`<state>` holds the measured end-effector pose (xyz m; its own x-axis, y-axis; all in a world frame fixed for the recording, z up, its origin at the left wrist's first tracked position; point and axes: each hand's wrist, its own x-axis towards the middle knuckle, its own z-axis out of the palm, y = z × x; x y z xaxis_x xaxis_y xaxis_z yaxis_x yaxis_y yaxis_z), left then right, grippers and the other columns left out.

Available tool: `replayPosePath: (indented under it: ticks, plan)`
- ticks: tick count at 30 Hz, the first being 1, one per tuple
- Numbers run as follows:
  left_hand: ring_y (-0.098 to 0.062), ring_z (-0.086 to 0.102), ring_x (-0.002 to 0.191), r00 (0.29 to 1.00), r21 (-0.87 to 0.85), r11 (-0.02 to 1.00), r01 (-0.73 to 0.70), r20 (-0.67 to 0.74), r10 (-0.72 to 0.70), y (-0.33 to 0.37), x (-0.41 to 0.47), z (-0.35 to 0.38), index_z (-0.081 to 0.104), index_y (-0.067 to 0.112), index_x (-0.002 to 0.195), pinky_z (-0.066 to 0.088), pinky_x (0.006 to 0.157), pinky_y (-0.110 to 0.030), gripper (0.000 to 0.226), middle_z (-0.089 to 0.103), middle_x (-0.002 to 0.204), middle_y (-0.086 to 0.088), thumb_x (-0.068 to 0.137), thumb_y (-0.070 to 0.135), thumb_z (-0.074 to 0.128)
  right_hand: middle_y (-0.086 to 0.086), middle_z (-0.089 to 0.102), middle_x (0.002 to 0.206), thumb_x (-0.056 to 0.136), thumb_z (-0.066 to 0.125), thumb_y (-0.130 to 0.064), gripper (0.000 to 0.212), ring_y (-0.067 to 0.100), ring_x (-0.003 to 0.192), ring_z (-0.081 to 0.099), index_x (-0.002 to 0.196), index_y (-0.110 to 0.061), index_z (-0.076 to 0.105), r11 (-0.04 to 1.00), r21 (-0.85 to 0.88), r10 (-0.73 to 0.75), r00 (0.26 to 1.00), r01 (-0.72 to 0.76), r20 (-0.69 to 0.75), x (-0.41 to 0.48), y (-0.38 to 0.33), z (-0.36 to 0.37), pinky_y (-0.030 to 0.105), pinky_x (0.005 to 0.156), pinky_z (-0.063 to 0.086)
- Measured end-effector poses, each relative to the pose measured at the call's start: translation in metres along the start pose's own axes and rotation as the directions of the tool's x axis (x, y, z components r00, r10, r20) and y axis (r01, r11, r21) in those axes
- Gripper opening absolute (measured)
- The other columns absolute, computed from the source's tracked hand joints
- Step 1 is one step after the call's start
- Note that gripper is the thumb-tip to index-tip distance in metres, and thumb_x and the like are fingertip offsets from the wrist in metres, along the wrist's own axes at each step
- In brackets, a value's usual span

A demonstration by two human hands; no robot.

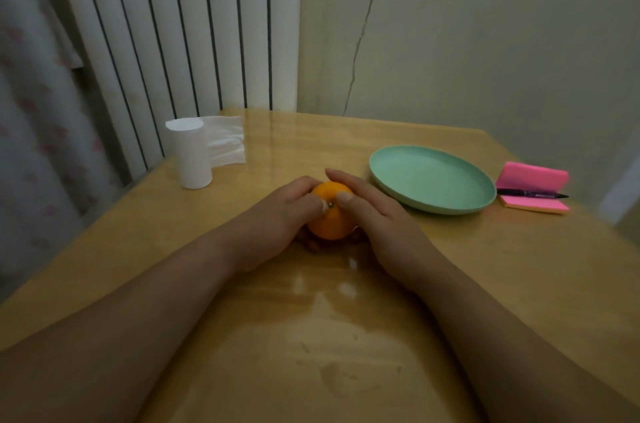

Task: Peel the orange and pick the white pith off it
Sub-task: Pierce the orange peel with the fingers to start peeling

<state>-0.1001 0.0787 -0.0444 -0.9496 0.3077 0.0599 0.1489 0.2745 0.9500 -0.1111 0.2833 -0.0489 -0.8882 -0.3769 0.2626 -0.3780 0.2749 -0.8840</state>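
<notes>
Where the arms come in: bare forearms from about 7 and 5 o'clock, meeting mid-table (311,336), a glossy wood top.
Left hand (277,214): wrapped round the orange's 9 o'clock side, thumb tip on top right by the stem button.
Right hand (377,214): cupping the 3 o'clock side, fingers curving over the far side, thumb also on top next to the stem. So both hands are together, clamped on the fruit.
Orange (329,225): sitting between the two palms, low over the table, stem end up. The skin looks whole on the part I can see. Can't tell if it's actually touching the tabletop.
Plate (433,176): mint green, at 2 o'clock from the orange, just beside the right hand's fingers.
Sticky notes (533,176): pink pad folded open at 3 o'clock, past the plate, with a dark pen (530,194) lying across it.
Tissue roll (190,155): white, upright at 10 o'clock near the table edge, a loose sheet (225,142) trailing off behind it.
Radiator (173,24): white ribs at 11 o'clock behind the table.
Wall (485,24): pale, at 1 o'clock, with a thin crack (363,31) running down it.
Curtain (34,110): blurry pink-patterned fabric way off at 9 o'clock.
</notes>
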Motion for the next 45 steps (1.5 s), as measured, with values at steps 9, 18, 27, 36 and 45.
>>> replayPosePath:
  ticks: [9, 18, 27, 36, 45]
  plan:
    - [-0.038, 0.067, 0.114, 1.0, -0.009, 1.0, 0.011, -0.026, -0.011, 0.002, -0.002, 0.004, 0.062, 0.027, 0.129, 0.055, 0.1, -0.064, 0.047, 0.066, 0.125, -0.015, 0.089, 0.05, 0.055, -0.03, 0.063, 0.132, 0.109, 0.053, -0.041, 0.035, -0.01, 0.118, 0.058, 0.142, -0.049, 0.061, 1.0, -0.027, -0.001, 1.0, 0.0, -0.005, 0.0, -0.003, -0.001, 0.028, 0.1, 0.051]
    - [-0.024, 0.066, 0.103, 0.997, 0.061, 0.998, 0.033, -0.078, -0.028, 0.011, -0.001, 0.004, 0.062, 0.024, 0.127, 0.053, 0.081, -0.035, 0.028, 0.066, 0.117, -0.007, 0.104, 0.037, 0.053, -0.023, 0.055, 0.144, 0.105, 0.06, -0.047, 0.052, 0.003, 0.121, 0.061, 0.152, -0.06, 0.042, 1.0, -0.019, 0.023, 0.997, -0.022, 0.074, -0.001, -0.002, -0.001, 0.025, 0.091, 0.052]
    - [-0.024, 0.063, 0.091, 0.993, -0.083, 0.993, 0.079, -0.078, -0.086, 0.019, -0.001, 0.009, 0.065, 0.018, 0.105, 0.052, 0.082, -0.043, 0.019, 0.066, 0.1, -0.009, 0.099, 0.033, 0.056, -0.023, 0.058, 0.128, 0.085, 0.084, -0.053, 0.075, 0.005, 0.099, 0.068, 0.146, -0.061, 0.041, 0.971, -0.232, -0.05, 0.998, 0.056, 0.029, -0.002, -0.003, 0.004, 0.031, 0.086, 0.062]
    - [-0.028, 0.059, 0.091, 0.992, -0.136, 0.986, 0.092, -0.078, -0.104, 0.02, 0.002, 0.011, 0.063, 0.018, 0.1, 0.05, 0.083, -0.045, 0.021, 0.061, 0.101, -0.012, 0.088, 0.035, 0.06, -0.02, 0.061, 0.129, 0.084, 0.085, -0.05, 0.073, 0.003, 0.106, 0.065, 0.145, -0.056, 0.046, 0.963, -0.26, -0.072, 0.997, 0.071, 0.006, -0.002, -0.004, 0.005, 0.035, 0.093, 0.06]
    - [-0.026, 0.055, 0.088, 0.99, -0.148, 0.984, 0.1, -0.081, -0.113, 0.022, 0.003, 0.011, 0.061, 0.018, 0.096, 0.047, 0.082, -0.045, 0.022, 0.056, 0.097, -0.01, 0.081, 0.034, 0.057, -0.016, 0.066, 0.127, 0.081, 0.085, -0.054, 0.072, 0.005, 0.108, 0.067, 0.143, -0.054, 0.049, 0.943, -0.317, -0.114, 0.993, 0.103, -0.017, 0.0, -0.002, 0.006, 0.04, 0.095, 0.06]
